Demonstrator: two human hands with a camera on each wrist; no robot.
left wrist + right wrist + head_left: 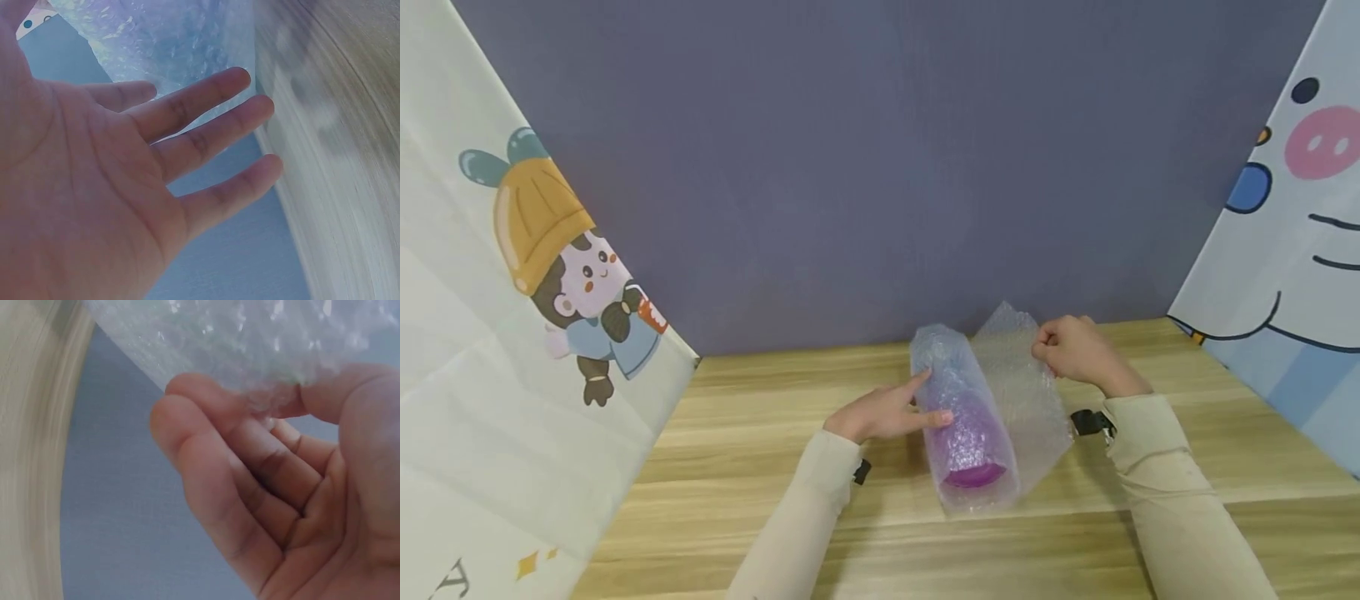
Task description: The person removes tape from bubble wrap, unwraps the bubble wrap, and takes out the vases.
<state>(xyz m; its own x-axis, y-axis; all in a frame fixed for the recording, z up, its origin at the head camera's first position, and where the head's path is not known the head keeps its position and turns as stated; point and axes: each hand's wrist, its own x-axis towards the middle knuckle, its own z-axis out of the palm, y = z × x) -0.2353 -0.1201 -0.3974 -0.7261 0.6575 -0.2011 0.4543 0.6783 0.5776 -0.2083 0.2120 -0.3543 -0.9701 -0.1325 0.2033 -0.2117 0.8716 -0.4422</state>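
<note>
A purple rounded object (974, 476), its kind hidden by the wrapping, lies rolled inside bubble wrap (951, 358) on the wooden table. My left hand (891, 414) rests on the left side of the roll, thumb and fingers spread. In the left wrist view its fingers (200, 140) are straight and apart beside the bubble wrap (181, 44). At the roll's right, my right hand (1077, 354) pinches the loose edge of the sheet and holds it raised. The right wrist view shows the bubble wrap (250, 337) between thumb and curled fingers (206, 469).
A grey-blue panel (850, 183) stands behind the wooden table (737, 467). White sheets with cartoon prints hang at the left (475, 375) and right (1240, 283). A black strap part (1088, 422) sits at the right wrist.
</note>
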